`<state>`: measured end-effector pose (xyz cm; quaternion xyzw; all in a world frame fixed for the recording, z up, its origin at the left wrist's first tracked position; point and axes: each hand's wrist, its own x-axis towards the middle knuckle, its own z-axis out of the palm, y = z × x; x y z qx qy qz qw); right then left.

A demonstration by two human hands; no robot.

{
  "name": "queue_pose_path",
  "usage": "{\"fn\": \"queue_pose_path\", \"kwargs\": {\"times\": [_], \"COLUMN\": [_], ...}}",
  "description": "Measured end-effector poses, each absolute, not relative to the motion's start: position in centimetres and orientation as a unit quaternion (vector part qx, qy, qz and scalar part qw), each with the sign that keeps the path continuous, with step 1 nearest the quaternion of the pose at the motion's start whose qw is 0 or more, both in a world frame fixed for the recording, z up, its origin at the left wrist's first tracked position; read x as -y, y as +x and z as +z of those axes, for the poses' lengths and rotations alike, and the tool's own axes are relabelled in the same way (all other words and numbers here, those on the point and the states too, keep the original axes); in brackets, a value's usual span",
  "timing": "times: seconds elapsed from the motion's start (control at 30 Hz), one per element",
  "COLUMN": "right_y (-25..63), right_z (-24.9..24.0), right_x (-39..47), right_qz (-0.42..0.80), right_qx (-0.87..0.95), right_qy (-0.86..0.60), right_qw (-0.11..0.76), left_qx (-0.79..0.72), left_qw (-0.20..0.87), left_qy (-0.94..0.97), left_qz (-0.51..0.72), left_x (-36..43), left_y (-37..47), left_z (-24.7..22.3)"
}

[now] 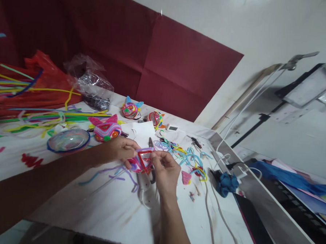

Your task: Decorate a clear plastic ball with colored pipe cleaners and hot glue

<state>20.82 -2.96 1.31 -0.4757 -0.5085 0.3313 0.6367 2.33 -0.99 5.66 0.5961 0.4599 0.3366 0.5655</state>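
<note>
Pale wall (201, 14) across top and right of frame, dull grey-white. Dark red sheeting (182, 72) covers it from upper left to centre, creases showing, right edge slanting. White table (98, 209) fills lower middle, surface faintly streaked. Low pale board (273, 215) runs along its right side. Upper right, rectangular panel (309, 86) on black arm (247, 132), shadow on wall near it. Light dim, edges murky; dark under table's front edge, bottom left.

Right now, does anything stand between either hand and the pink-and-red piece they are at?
Nothing visible does: the left hand and right hand both touch the pink-and-red piece directly, from opposite sides.
</note>
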Motion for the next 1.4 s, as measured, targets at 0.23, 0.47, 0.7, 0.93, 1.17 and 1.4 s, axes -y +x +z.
{"fn": "queue_pose_path", "kwargs": {"times": [0.23,0.47,0.7,0.93,1.17,1.4], "right_y": [20.6,21.0,21.0,21.0,21.1,20.7], "right_z": [1.4,1.6,1.8,1.6,1.3,1.0], "right_x": [3.4,3.5,3.5,3.4,3.4,3.5], "right_qz": [0.275,0.258,0.262,0.290,0.211,0.091], "right_qx": [0.541,0.577,0.571,0.561,0.616,0.666], "right_qy": [-0.468,-0.457,-0.463,-0.462,-0.456,-0.454], "right_qw": [0.643,0.626,0.625,0.623,0.607,0.584], "left_qx": [-0.469,-0.478,-0.484,-0.485,-0.469,-0.481], "left_qw": [0.540,0.525,0.503,0.473,0.476,0.468], "left_qy": [0.621,0.618,0.620,0.642,0.654,0.644], "left_qz": [0.321,0.339,0.357,0.360,0.355,0.366], "left_x": [0.3,0.3,0.6,0.1,0.4,0.7], "left_y": [2.3,2.6,2.5,2.2,2.4,2.5], "left_z": [4.8,4.9,4.9,4.1,4.2,3.9]}}
